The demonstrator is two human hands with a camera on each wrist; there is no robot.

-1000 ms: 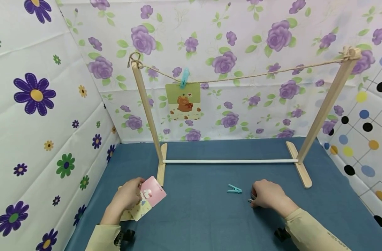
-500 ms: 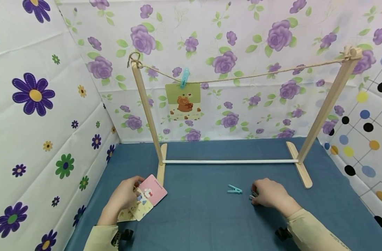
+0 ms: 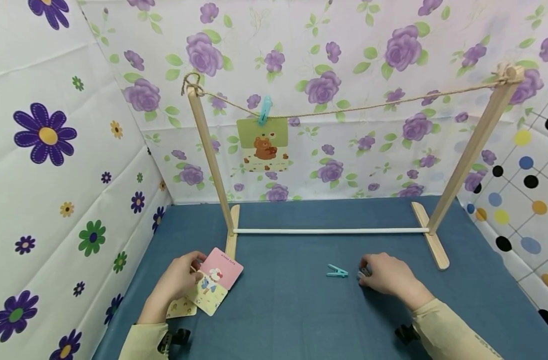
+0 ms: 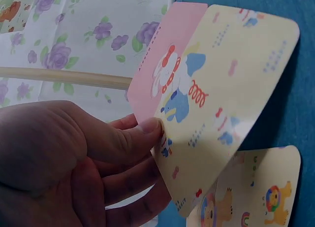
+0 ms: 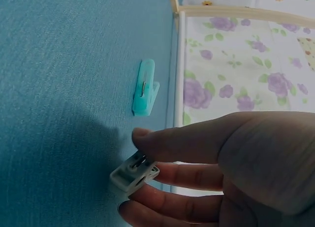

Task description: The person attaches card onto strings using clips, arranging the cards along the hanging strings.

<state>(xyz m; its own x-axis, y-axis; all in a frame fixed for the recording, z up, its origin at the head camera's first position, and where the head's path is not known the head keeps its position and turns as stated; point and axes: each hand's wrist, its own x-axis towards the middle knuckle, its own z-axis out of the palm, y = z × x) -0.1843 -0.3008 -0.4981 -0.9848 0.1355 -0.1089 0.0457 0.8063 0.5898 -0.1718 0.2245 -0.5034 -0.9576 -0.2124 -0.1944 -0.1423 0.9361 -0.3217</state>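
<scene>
My left hand [image 3: 177, 281] pinches a pink and yellow card [image 3: 214, 281] by its left edge; in the left wrist view the thumb lies on the card [image 4: 221, 89]. A second yellow card [image 4: 261, 192] lies partly under it on the table. My right hand [image 3: 388, 275] pinches a grey clothespin [image 5: 132, 174] between thumb and fingers, just above the table. To its left a teal clothespin [image 3: 337, 271] lies on the blue cloth. A green and cream bear card [image 3: 265, 146] hangs from the rope under a light blue clothespin [image 3: 265, 111].
A wooden frame stands behind the hands, with a left post [image 3: 211, 160], a right post [image 3: 476, 150], a sagging rope [image 3: 355, 108] between their tops and a white rod [image 3: 328, 231] low down. Flowered cloth [image 3: 323, 50] covers the back.
The pink and yellow card has been raised and shifted slightly right in my left hand, showing more of its picture. The grey clothespin has turned and come more into view in my right fingers.
</scene>
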